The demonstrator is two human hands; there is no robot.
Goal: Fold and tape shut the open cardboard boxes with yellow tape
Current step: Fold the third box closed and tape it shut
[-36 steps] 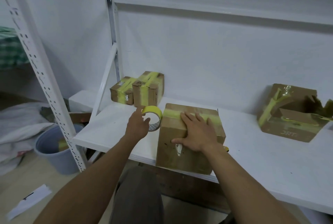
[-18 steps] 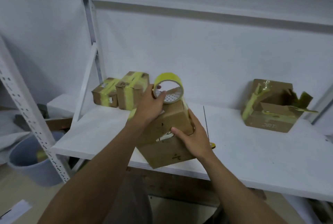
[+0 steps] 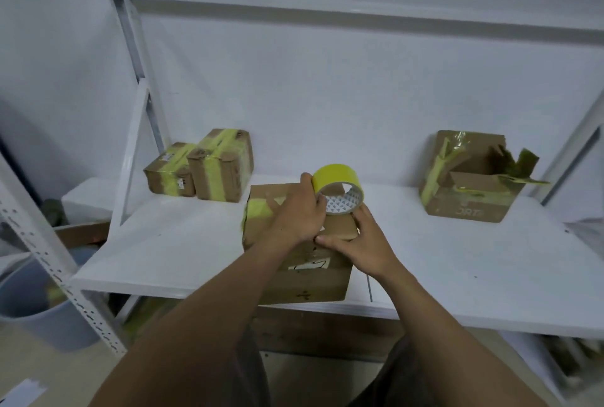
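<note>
A brown cardboard box stands at the front of the white shelf, with a yellow strip across its top left. My left hand grips the roll of yellow tape above the box top. My right hand lies on the box's top right, thumb along the upper edge, fingers reaching under the roll. An open box with loose yellow tape and raised flaps sits at the back right.
Two taped small boxes stand at the back left against the wall. A white upright with holes and a grey bin are at the lower left. My knees show below the shelf edge.
The box was lifted and tilted half a second ago and now stands flat on the shelf. My left hand carried the tape roll from the box's left side up over its top.
</note>
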